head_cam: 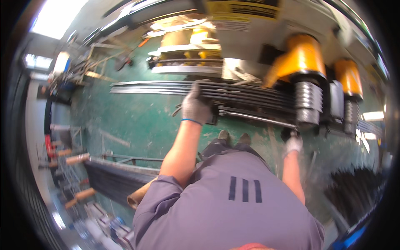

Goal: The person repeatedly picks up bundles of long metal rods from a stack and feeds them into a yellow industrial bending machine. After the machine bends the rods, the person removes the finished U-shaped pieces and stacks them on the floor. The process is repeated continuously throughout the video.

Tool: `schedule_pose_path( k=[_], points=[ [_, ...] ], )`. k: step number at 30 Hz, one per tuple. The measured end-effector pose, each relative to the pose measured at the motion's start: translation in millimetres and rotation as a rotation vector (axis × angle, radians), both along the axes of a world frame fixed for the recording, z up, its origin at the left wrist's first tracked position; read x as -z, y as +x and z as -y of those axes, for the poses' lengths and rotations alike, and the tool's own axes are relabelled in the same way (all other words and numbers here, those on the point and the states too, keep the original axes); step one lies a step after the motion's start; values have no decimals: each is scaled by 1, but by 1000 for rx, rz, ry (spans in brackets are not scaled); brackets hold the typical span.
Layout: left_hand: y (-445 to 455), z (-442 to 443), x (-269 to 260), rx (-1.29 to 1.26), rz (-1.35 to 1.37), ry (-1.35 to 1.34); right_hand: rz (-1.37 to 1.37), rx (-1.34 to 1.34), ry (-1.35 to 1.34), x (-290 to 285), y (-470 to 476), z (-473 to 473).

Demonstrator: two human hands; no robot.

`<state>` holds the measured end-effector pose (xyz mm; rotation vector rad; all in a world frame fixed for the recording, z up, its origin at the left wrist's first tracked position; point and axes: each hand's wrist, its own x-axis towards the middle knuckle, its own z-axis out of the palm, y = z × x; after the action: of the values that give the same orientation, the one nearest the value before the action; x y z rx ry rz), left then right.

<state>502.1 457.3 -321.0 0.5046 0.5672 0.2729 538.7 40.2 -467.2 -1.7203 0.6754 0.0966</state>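
Note:
My left hand, in a pale work glove with a blue cuff edge, lies across a row of long, narrow metal bars. Its fingers reach over the bars, but their grip is not clear. The bars run rightward under a machine's yellow cylindrical housing and ribbed metal column. Below them, a thin shiny rod spans between my hands. My right hand, also gloved and blurred, is at the rod's right end beside a dark part; its fingers are hard to make out.
A second yellow housing stands farther right. Behind the bars is a rack with yellow parts. A frame with dark sheet material and a cardboard tube are behind me at left. Dark, thin pieces are stacked at lower right. The floor is green.

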Motion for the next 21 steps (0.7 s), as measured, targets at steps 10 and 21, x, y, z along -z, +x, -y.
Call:
schedule_pose_path(
  k=[10, 21],
  points=[
    [-82, -239, 8, -431, 19, 88, -259, 144, 310, 64, -62, 21],
    [-132, -425, 17, -275, -210, 371, -539, 111, -135, 121, -177, 28]
  ],
)
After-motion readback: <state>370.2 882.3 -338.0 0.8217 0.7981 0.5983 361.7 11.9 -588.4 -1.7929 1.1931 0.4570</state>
